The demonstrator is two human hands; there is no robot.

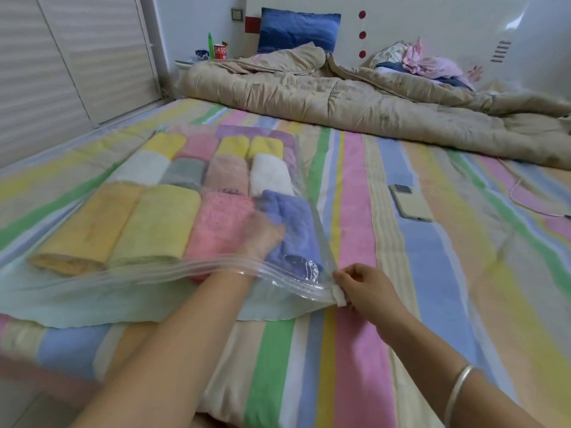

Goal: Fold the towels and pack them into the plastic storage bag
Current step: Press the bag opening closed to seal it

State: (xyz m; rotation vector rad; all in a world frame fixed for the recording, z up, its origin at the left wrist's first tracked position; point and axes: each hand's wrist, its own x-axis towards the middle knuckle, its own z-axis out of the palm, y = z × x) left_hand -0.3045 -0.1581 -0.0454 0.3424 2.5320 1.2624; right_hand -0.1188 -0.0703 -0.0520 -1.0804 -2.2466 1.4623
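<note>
**Head view**

- Plastic storage bag (123, 304): lying flat on the left half of the bed (355, 350), its mouth facing the near edge. The zip strip (197, 268) is standing unsealed and is lifting over the left forearm.
- Towels (160, 220): sitting folded inside the bag in rows. The near row is running orange, yellow, pink (216, 230) and blue-violet (293, 223) from left to right. Behind it white, grey and pale pink ones are showing, with yellow, pink and purple at the far end. Every towel in view is lying inside the bag.
- Left hand (265, 239): reaching in through the mouth and resting on the seam between the pink and blue-violet towels. The plastic is blurring the fingers, so its grip cannot be told.
- Right hand (367, 288): pinching the white slider (341, 296) at the near right corner of the bag. A bangle (460, 387) is sitting on that forearm.
- Other items: phone (409, 202) lying to the right, quilt (340, 100) bunching at the far end, blue pillow (298, 29) behind it.
- Progress, as judged: folding and packing are looking finished. Withdrawing the left hand and sealing the zip are remaining.
</note>
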